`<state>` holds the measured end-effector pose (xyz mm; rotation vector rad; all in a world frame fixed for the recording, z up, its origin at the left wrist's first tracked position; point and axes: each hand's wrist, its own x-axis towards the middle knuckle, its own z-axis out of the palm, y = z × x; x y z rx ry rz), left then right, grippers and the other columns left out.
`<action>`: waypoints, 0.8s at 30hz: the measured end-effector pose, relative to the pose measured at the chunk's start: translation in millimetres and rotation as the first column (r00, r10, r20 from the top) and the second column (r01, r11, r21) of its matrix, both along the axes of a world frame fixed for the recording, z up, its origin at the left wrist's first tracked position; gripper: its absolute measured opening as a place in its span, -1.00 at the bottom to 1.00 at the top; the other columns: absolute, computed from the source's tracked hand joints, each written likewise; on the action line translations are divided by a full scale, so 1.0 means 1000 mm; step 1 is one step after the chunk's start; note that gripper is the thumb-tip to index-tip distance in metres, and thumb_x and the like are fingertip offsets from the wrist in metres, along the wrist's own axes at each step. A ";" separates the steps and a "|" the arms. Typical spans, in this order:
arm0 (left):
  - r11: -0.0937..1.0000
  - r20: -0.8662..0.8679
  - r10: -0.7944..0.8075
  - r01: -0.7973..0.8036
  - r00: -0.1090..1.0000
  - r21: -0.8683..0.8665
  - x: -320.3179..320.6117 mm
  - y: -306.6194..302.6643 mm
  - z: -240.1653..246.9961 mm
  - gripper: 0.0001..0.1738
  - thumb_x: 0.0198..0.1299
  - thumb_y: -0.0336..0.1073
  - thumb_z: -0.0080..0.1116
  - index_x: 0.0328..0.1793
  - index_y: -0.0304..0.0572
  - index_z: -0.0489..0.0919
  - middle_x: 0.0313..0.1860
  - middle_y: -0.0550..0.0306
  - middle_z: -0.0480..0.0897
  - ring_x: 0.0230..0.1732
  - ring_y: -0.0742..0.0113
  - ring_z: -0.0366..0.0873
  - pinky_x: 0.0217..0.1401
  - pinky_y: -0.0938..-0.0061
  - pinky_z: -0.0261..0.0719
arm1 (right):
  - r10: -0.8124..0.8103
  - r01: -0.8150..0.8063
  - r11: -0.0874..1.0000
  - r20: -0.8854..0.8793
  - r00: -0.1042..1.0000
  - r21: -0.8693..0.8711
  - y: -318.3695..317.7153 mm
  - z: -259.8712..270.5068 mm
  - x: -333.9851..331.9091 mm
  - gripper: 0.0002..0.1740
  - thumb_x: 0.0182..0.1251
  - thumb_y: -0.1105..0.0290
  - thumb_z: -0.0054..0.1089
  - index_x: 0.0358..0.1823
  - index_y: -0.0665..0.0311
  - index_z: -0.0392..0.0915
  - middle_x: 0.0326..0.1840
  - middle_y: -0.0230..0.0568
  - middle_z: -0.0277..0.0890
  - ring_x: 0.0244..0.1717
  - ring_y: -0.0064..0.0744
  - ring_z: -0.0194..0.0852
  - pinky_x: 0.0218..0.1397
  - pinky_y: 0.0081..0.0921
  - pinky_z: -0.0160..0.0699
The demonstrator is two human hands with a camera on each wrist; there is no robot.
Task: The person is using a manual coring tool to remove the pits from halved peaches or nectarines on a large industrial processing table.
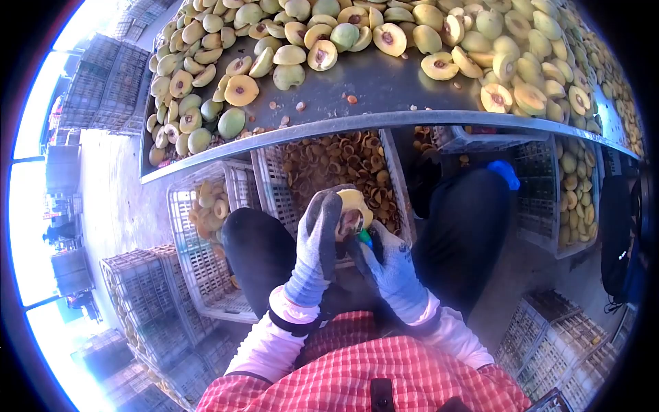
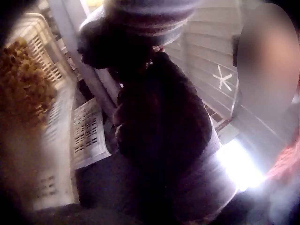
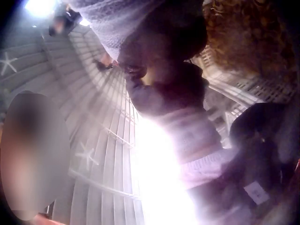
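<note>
In the head view my gloved left hand (image 1: 318, 226) grips a yellow-fleshed peach half (image 1: 354, 203) above my lap, its brown centre facing the other hand. My gloved right hand (image 1: 397, 264) holds a small tool with a green and blue handle (image 1: 365, 237) against the lower side of the fruit. The tool's working end is hidden, so I cannot tell its kind. Both wrist views are dark: the left hand (image 2: 161, 117) and the right hand (image 3: 171, 89) show mostly as shadowed gloves close to each other.
A metal table (image 1: 329, 103) piled with halved peaches (image 1: 390, 40) stands in front, its raised edge above my knees. Under it a crate (image 1: 268, 180) holds brown scraps (image 1: 336, 168). Another crate (image 1: 195, 264) with peach pieces stands left; a crate of peaches (image 1: 576, 199) stands right.
</note>
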<state>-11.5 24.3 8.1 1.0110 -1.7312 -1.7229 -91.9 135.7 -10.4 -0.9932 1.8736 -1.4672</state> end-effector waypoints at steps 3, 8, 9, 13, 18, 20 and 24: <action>0.994 0.000 0.071 -0.071 0.997 0.088 -0.005 0.009 0.000 -0.55 0.40 -0.03 0.00 0.12 -0.30 0.51 -0.09 0.10 0.58 -0.08 0.41 0.53 0.03 0.53 0.50 | -0.041 0.040 0.999 0.044 0.998 0.013 0.000 -0.012 0.008 -0.74 0.36 0.28 0.12 -0.12 0.35 0.44 -0.42 0.09 0.49 -0.35 0.09 0.54 -0.32 -0.24 0.46; 0.992 -0.018 0.125 -0.124 0.992 0.017 -0.007 0.014 -0.008 -0.62 0.38 -0.14 0.05 0.11 -0.32 0.51 -0.08 0.09 0.59 -0.06 0.40 0.54 0.05 0.52 0.51 | -0.099 0.095 0.993 -0.048 0.994 -0.063 0.002 -0.009 0.016 -0.74 0.36 0.30 0.12 -0.14 0.37 0.43 -0.40 0.08 0.49 -0.36 0.08 0.53 -0.33 -0.24 0.44; 0.993 0.002 0.111 -0.111 0.994 -0.046 -0.006 0.013 -0.010 -0.64 0.38 -0.16 0.05 0.10 -0.32 0.51 -0.09 0.09 0.59 -0.06 0.40 0.54 0.04 0.51 0.52 | -0.088 0.085 0.993 -0.046 0.995 -0.080 0.003 -0.008 0.017 -0.74 0.36 0.30 0.12 -0.14 0.38 0.43 -0.40 0.09 0.49 -0.37 0.08 0.52 -0.34 -0.24 0.43; 0.995 -0.006 0.095 -0.095 0.995 -0.004 -0.003 0.012 -0.013 -0.70 0.37 -0.24 0.06 0.08 -0.32 0.51 -0.11 0.10 0.60 -0.07 0.42 0.54 0.02 0.53 0.53 | -0.005 0.005 0.997 -0.004 1.000 -0.075 0.009 -0.029 0.022 -0.76 0.36 0.33 0.11 -0.12 0.38 0.43 -0.39 0.10 0.48 -0.37 0.05 0.51 -0.35 -0.25 0.43; 0.990 -0.020 0.073 -0.070 0.997 0.125 -0.003 0.015 -0.015 -0.70 0.36 -0.26 0.06 0.08 -0.32 0.51 -0.10 0.10 0.62 -0.12 0.41 0.57 -0.02 0.54 0.53 | -0.141 0.043 0.976 -0.473 0.869 -0.212 0.011 -0.039 0.029 -0.77 0.37 0.33 0.09 -0.13 0.38 0.44 -0.43 -0.03 0.46 -0.42 -0.09 0.48 -0.34 -0.30 0.44; 0.997 0.002 0.043 -0.043 0.999 0.060 -0.004 0.015 -0.014 -0.67 0.35 -0.20 0.07 0.06 -0.33 0.52 -0.14 0.10 0.62 -0.18 0.42 0.57 -0.07 0.54 0.53 | -0.038 0.044 0.988 0.039 0.999 -0.146 0.012 -0.027 0.027 -0.77 0.41 0.30 0.07 -0.14 0.36 0.45 -0.45 -0.15 0.45 -0.44 -0.21 0.46 -0.33 -0.38 0.45; 0.985 0.091 -0.121 0.131 0.988 -0.116 -0.004 0.001 -0.007 -0.59 0.34 -0.10 0.07 0.05 -0.36 0.54 -0.20 0.11 0.63 -0.26 0.47 0.55 -0.17 0.57 0.52 | 0.216 -0.108 0.976 0.865 0.453 -0.186 0.014 -0.011 0.015 -0.64 0.46 0.08 -0.01 -0.24 0.27 0.46 -0.56 -0.34 0.37 -0.60 -0.45 0.34 -0.50 -0.56 0.37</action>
